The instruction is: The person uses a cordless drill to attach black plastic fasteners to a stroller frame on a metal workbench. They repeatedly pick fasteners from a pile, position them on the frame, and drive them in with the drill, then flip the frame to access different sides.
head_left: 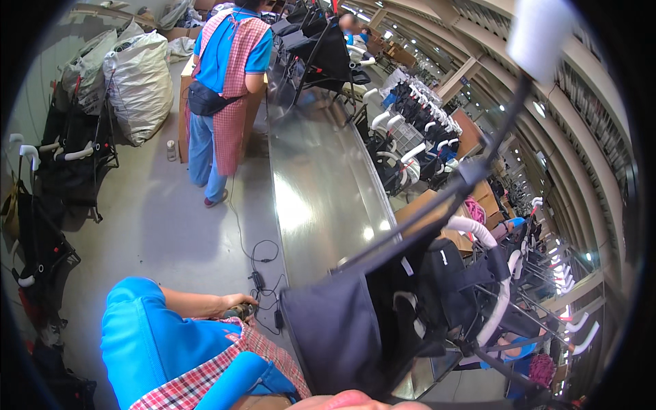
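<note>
My left hand (238, 301) is closed at my side, in front of my plaid apron. In its curled fingers is a small dark mottled thing (240, 312), too unclear to name. Black cables (257, 280) hang or lie beside that hand. Close in front of me, to the right, stands a stroller with a dark fabric seat (335, 335). From it a dark tube, blurred by motion, slants up to a white grip (540, 37) at the upper right. A white curved handle (502, 301) shows at its far side. My right hand is out of sight.
A long shiny metal worktable (331, 178) runs away ahead. By its far left stands a co-worker (229, 89) in a blue shirt and checked apron. White sacks (139, 85) and folded dark strollers (78, 147) line the left wall. More strollers (413, 147) crowd the right side.
</note>
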`<state>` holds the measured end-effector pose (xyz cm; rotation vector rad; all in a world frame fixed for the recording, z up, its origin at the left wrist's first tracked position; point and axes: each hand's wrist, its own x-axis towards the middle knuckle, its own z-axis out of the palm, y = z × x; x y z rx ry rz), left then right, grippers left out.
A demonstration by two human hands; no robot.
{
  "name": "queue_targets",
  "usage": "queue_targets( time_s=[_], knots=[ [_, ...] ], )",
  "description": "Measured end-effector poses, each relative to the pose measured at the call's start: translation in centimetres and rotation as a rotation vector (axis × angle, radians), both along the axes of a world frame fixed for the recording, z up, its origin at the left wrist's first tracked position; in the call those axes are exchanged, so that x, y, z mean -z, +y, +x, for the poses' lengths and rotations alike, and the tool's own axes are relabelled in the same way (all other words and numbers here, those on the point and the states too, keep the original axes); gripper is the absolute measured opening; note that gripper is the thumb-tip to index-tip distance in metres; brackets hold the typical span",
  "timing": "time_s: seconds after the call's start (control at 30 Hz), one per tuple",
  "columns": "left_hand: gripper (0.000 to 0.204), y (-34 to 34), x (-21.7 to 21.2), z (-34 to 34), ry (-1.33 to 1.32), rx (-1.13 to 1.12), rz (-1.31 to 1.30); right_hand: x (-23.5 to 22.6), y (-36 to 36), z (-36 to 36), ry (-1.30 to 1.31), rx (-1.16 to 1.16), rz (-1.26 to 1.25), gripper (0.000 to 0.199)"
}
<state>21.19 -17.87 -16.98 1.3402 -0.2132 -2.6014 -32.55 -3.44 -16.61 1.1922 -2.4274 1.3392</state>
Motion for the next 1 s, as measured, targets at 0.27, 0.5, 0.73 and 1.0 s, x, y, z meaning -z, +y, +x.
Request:
queue_targets(
  time_s=[0.27, 0.5, 0.73, 1.0],
  knots=[
    [0.043, -5.8, 2.8, -1.0, -0.106, 0.071, -0.18, -5.1, -24.5, 17.6, -0.613, 0.082, -0.184, 0.076],
    [0.043, -10.3, -2.2, -1.2, -0.034, 0.158, -0.151, -3.0, -41.0, 17.4, -1.171, -0.753, -0.05, 0.065],
    [0.05, -13.8, -3.2, -4.7, 0.029, 0.383, -0.306, -0.6, -33.1, 15.9, -0.384, -0.824, 0.345, 0.045],
    [0.047, -12.9, -2.8, -17.9, 0.007, 0.631, -0.232, 10.7, -12.0, -11.7, -0.31, 0.114, 0.218, 0.062]
  ],
)
